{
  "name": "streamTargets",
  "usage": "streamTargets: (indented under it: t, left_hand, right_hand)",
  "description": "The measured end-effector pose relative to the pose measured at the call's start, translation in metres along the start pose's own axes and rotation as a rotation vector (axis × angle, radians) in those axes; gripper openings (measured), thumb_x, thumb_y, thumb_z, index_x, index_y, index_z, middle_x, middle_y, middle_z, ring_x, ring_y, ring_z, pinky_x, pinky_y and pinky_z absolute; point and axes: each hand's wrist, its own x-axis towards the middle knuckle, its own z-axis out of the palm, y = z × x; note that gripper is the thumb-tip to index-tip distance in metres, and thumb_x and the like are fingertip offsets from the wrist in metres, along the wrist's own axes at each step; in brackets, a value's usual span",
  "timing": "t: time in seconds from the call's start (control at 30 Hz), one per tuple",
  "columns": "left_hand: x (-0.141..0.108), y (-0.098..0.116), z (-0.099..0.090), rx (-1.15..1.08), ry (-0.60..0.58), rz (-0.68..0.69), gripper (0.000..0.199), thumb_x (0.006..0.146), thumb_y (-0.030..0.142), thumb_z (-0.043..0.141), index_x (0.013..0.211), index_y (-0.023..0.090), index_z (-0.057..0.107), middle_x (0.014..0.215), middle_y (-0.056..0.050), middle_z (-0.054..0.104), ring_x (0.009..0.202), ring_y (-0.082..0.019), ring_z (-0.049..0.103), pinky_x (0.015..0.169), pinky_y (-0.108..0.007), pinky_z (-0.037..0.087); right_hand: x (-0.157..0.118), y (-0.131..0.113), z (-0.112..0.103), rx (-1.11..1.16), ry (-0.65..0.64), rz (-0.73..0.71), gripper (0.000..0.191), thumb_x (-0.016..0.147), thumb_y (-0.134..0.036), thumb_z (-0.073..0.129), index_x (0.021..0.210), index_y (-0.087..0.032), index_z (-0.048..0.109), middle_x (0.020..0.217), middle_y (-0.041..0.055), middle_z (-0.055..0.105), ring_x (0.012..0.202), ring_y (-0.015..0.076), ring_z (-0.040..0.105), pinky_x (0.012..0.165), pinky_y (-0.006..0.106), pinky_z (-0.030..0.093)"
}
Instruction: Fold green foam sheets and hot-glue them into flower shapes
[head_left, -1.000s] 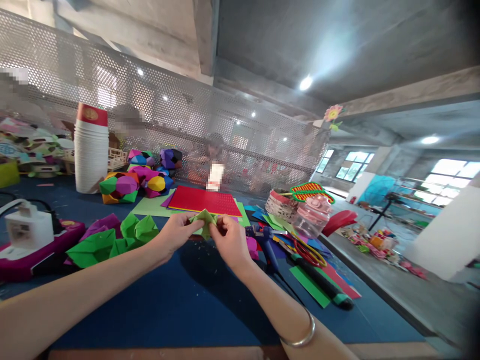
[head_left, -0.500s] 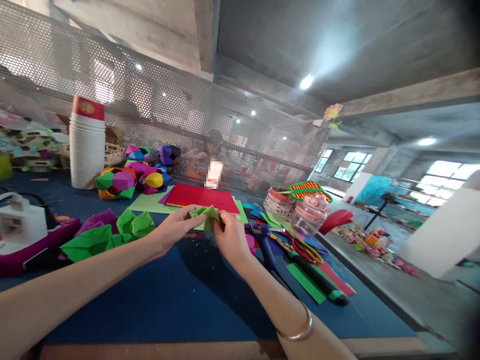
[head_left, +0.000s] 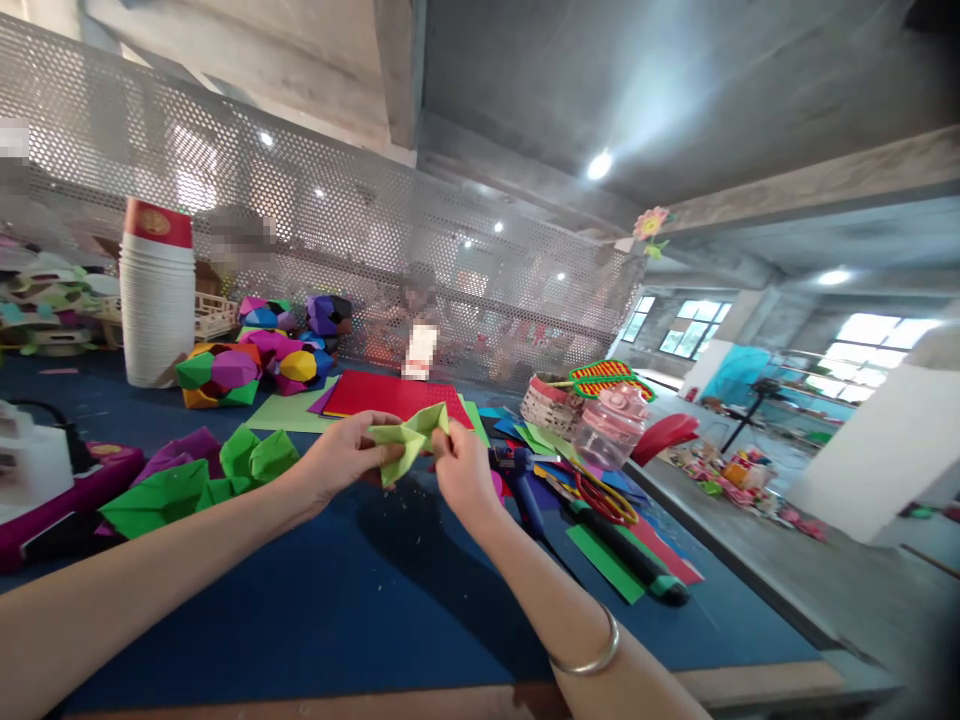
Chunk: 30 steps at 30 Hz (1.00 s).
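Between my two hands, above the blue table [head_left: 315,610], is a folded piece of light green paper [head_left: 407,440]. My left hand [head_left: 345,458] pinches its left side, thumb in front and fingers behind. On the right, my right hand [head_left: 463,468] grips the other end between thumb and curled fingers. Below my right hand's side lies a blue glue gun [head_left: 525,485]. Just behind the hands is a stack of red paper [head_left: 382,392]. Folded green paper pieces [head_left: 169,497] rest left of my left forearm.
Stacked paper cups [head_left: 157,310] and multicoloured paper balls [head_left: 221,375] stand at the back left. A purple power strip [head_left: 97,480] lies at left. On the right are a pink bottle [head_left: 611,430], scissors [head_left: 600,495], a black-green tool [head_left: 630,550] and a woven basket [head_left: 555,405].
The light green paper has been turned and spread, so more of its folded shape shows between my hands. My view has shifted slightly to the right.
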Motion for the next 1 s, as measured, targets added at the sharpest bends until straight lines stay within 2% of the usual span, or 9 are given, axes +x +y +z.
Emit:
streamTargets:
  t: [0.1, 0.23, 0.37, 0.53, 0.63, 0.7, 0.87, 0.93, 1.0]
  left_hand:
    - [-0.001, -0.005, 0.004, 0.037, -0.057, -0.042, 0.051, 0.063, 0.037, 0.076, 0.104, 0.014, 0.058, 0.068, -0.001, 0.067, 0.055, -0.015, 0.061, 0.052, -0.026, 0.047]
    - [0.004, -0.008, -0.004, 0.106, 0.049, 0.014, 0.04, 0.062, 0.039, 0.074, 0.091, 0.014, 0.063, 0.071, -0.003, 0.068, 0.058, -0.015, 0.061, 0.052, -0.024, 0.044]
    - [0.006, -0.007, -0.014, 0.333, 0.174, 0.163, 0.03, 0.062, 0.032, 0.072, 0.087, 0.017, 0.065, 0.075, -0.004, 0.071, 0.068, -0.02, 0.066, 0.062, -0.027, 0.048]
    - [0.003, -0.003, -0.019, 0.678, 0.289, 0.361, 0.02, 0.068, 0.029, 0.066, 0.087, 0.021, 0.069, 0.081, -0.002, 0.071, 0.064, -0.017, 0.061, 0.062, -0.025, 0.043]
    - [0.002, -0.001, -0.019, 0.78, 0.278, 0.427, 0.022, 0.068, 0.025, 0.065, 0.089, 0.022, 0.071, 0.089, -0.002, 0.071, 0.064, -0.015, 0.059, 0.063, -0.023, 0.042]
    - [0.002, -0.001, -0.02, 0.839, 0.224, 0.398, 0.017, 0.069, 0.025, 0.063, 0.083, 0.022, 0.072, 0.079, -0.001, 0.07, 0.063, -0.015, 0.058, 0.061, -0.023, 0.039]
    - [0.001, 0.0, -0.024, 0.973, 0.299, 0.277, 0.015, 0.067, 0.035, 0.065, 0.061, 0.021, 0.064, 0.053, 0.001, 0.057, 0.051, -0.014, 0.049, 0.05, -0.025, 0.027]
    - [0.001, 0.0, -0.025, 0.968, 0.32, 0.278, 0.021, 0.066, 0.035, 0.065, 0.054, 0.02, 0.057, 0.05, 0.002, 0.052, 0.05, -0.013, 0.045, 0.05, -0.024, 0.025]
    - [0.002, -0.002, -0.025, 0.963, 0.31, 0.271, 0.025, 0.065, 0.035, 0.064, 0.051, 0.019, 0.051, 0.048, 0.003, 0.049, 0.049, -0.012, 0.043, 0.049, -0.024, 0.024]
  right_hand:
    - [-0.007, -0.004, 0.008, 0.139, -0.092, -0.045, 0.019, 0.084, -0.02, 0.042, 0.074, -0.018, 0.058, 0.069, 0.002, 0.062, 0.063, 0.0153, 0.056, 0.054, 0.022, 0.04]
    - [-0.01, -0.009, 0.008, 0.221, -0.186, -0.143, 0.027, 0.083, -0.015, 0.04, 0.094, -0.019, 0.065, 0.083, 0.0022, 0.067, 0.078, 0.0165, 0.06, 0.065, 0.023, 0.046]
    - [-0.007, -0.009, 0.004, 0.098, -0.231, -0.222, 0.032, 0.083, -0.013, 0.041, 0.102, -0.021, 0.066, 0.085, 0.003, 0.068, 0.083, 0.019, 0.061, 0.07, 0.027, 0.049]
    - [-0.007, -0.007, 0.003, 0.065, -0.364, -0.314, 0.043, 0.082, -0.007, 0.041, 0.117, -0.021, 0.06, 0.102, 0.007, 0.066, 0.099, 0.0215, 0.059, 0.084, 0.034, 0.048]
    - [-0.009, -0.008, 0.001, 0.085, -0.444, -0.363, 0.05, 0.08, -0.003, 0.04, 0.124, -0.021, 0.055, 0.111, 0.0079, 0.063, 0.108, 0.022, 0.055, 0.092, 0.037, 0.045]
    - [-0.01, -0.01, -0.002, 0.122, -0.505, -0.394, 0.049, 0.08, -0.004, 0.043, 0.124, -0.02, 0.054, 0.114, 0.0078, 0.062, 0.11, 0.0219, 0.054, 0.094, 0.037, 0.044]
    - [-0.009, -0.014, -0.005, 0.267, -0.664, -0.252, 0.031, 0.084, -0.016, 0.052, 0.114, -0.02, 0.058, 0.099, 0.0034, 0.064, 0.086, 0.0163, 0.059, 0.074, 0.026, 0.049]
    - [-0.007, -0.012, -0.003, 0.3, -0.625, -0.18, 0.022, 0.091, -0.025, 0.045, 0.106, -0.02, 0.06, 0.092, 0.0025, 0.063, 0.079, 0.0147, 0.058, 0.066, 0.023, 0.047]
    - [-0.006, -0.006, 0.001, 0.273, -0.537, -0.161, 0.027, 0.094, -0.033, 0.04, 0.094, -0.019, 0.062, 0.082, 0.0017, 0.061, 0.072, 0.014, 0.056, 0.061, 0.022, 0.045]
